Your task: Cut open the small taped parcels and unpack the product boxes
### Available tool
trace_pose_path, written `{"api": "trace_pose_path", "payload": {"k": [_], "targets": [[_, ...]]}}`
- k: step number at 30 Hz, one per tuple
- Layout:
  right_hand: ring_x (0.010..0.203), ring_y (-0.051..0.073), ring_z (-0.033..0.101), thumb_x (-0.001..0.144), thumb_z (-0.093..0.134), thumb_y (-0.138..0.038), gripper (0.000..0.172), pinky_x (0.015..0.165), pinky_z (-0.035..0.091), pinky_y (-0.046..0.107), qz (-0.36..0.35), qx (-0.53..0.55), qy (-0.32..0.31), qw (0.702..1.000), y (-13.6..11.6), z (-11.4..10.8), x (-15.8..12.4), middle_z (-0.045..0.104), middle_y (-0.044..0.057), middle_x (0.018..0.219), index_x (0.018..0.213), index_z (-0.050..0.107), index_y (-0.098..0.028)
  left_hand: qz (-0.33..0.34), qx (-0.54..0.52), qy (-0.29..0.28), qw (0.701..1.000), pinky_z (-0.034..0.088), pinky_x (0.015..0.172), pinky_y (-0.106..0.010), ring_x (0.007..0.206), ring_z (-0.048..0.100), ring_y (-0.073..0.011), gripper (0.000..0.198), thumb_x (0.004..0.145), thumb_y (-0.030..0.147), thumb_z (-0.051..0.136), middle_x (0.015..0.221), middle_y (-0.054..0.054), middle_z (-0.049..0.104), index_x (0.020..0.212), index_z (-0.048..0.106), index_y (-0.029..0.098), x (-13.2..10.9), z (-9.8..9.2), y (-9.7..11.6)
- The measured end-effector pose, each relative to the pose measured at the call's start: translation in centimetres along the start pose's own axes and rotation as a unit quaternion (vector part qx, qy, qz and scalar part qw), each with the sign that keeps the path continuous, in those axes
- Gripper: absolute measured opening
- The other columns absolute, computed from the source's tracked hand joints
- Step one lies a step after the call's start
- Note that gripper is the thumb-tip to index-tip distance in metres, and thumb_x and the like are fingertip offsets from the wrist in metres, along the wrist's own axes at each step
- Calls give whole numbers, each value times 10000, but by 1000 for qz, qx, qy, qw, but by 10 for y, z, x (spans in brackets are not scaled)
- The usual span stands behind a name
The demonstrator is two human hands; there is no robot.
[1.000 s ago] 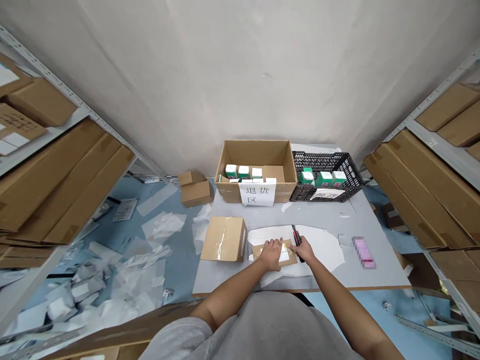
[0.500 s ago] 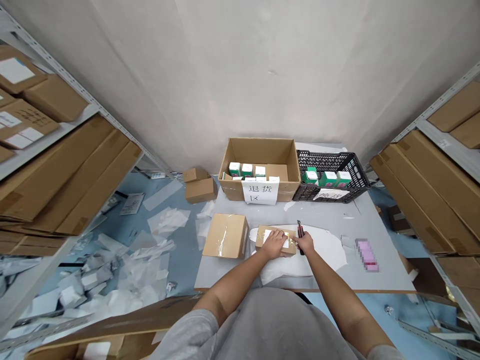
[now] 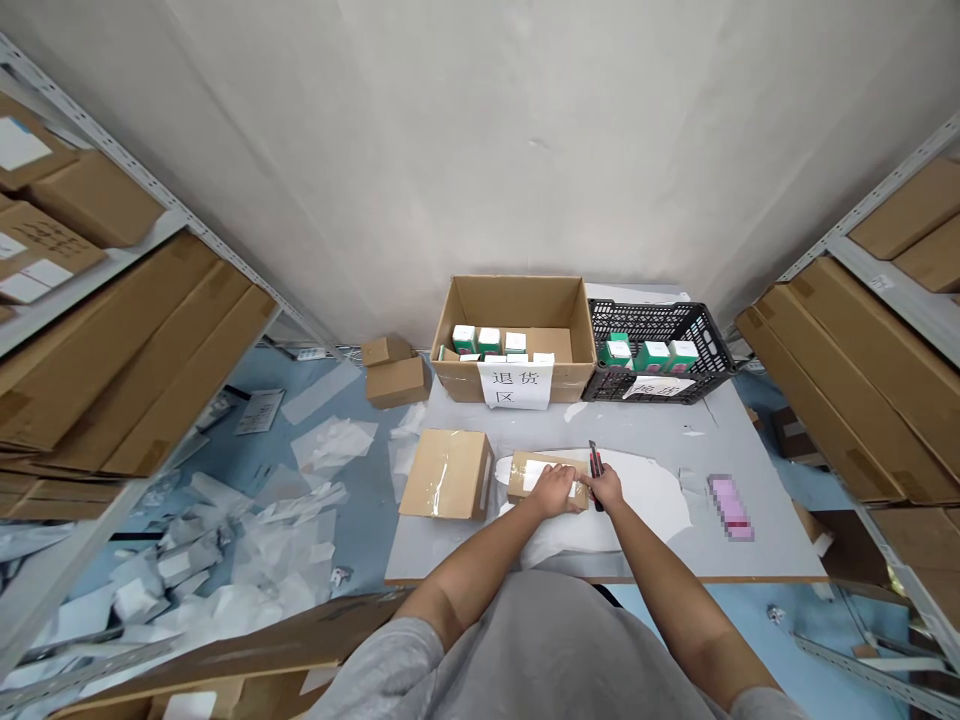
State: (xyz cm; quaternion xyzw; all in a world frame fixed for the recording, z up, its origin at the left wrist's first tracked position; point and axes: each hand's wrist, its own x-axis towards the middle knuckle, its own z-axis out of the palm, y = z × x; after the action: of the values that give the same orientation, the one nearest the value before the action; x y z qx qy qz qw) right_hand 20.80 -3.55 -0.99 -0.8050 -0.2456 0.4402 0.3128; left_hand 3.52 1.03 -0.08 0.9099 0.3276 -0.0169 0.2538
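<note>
A small taped cardboard box (image 3: 523,474) with a white label lies on white sheet material (image 3: 652,500) on the table. My left hand (image 3: 556,489) grips this box from above, near its right end, with the fingers bent over the top. My right hand (image 3: 606,487) is closed around a utility knife (image 3: 596,462) with red and black parts, its tip pointing away from me. The right thumb and fingertips touch the box's right end, close to the left fingers. What the fingertips pinch there is too small to make out.
A larger taped carton (image 3: 444,474) stands left on the table (image 3: 772,550). Behind are an open carton (image 3: 517,300) and a black crate (image 3: 712,350), both with green-and-white boxes. A blurred pink item (image 3: 731,508) lies right. Paper scraps (image 3: 277,560) litter the floor; shelves flank both sides.
My left hand has slid slightly right along the small box, closer to my right hand, and its fingers are more bent. The knife stays in my right hand. The view has shifted slightly.
</note>
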Motion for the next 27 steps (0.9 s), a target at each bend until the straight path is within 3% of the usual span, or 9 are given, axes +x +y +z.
{"api": "trace_pose_path", "payload": {"k": [5, 9, 12, 14, 21, 27], "targets": [[445, 145, 564, 834, 714, -661, 473, 431, 467, 245, -17, 94, -57, 994, 9, -15, -16, 557, -82, 559, 963, 521, -248, -6, -42, 9, 999, 441, 1019, -397, 1235, 601, -313, 526, 817, 528, 870, 1241, -88, 673, 1183, 655, 217, -2, -8, -1], [418, 150, 540, 818, 583, -785, 694, 412, 425, 239, -53, 104, -98, 988, 38, -36, -44, 556, -94, 549, 1232, 590, -228, -46, -64, 22, 997, 454, 995, -377, 1233, 593, -282, 288, 876, 397, 806, 1203, -61, 668, 1085, 693, 233, 1, -8, 1], [402, 156, 539, 787, 593, -797, 889, 402, 393, 236, -57, 72, -119, 989, 55, -44, -60, 559, -101, 542, 1456, 553, -212, -67, -92, 25, 993, 451, 997, -379, 1221, 594, -275, 249, 860, 355, 813, 1186, -53, 675, 1048, 705, 233, 6, -6, 2], [404, 151, 547, 791, 610, -777, 930, 404, 389, 234, -57, 55, -131, 988, 60, -44, -64, 565, -93, 542, 1508, 556, -188, -69, -113, 29, 991, 448, 994, -374, 1210, 599, -270, 236, 843, 329, 825, 1168, -50, 682, 1024, 709, 232, 8, -4, 1], [354, 113, 490, 891, 632, -647, 866, 374, 345, 220, -57, 60, -142, 986, 65, -43, -63, 582, -81, 544, 1587, 541, -140, -80, -149, 38, 985, 440, 991, -371, 1173, 614, -265, 218, 808, 254, 838, 1120, -40, 698, 991, 722, 234, 7, 0, -2], [344, 129, 489, 920, 603, -638, 866, 366, 352, 225, -29, 60, -143, 988, 74, -44, -71, 566, -88, 502, 1614, 505, -130, -81, -152, 32, 985, 434, 982, -367, 1161, 617, -265, 174, 814, 256, 823, 1111, -46, 706, 955, 726, 225, 7, 2, -1]]}}
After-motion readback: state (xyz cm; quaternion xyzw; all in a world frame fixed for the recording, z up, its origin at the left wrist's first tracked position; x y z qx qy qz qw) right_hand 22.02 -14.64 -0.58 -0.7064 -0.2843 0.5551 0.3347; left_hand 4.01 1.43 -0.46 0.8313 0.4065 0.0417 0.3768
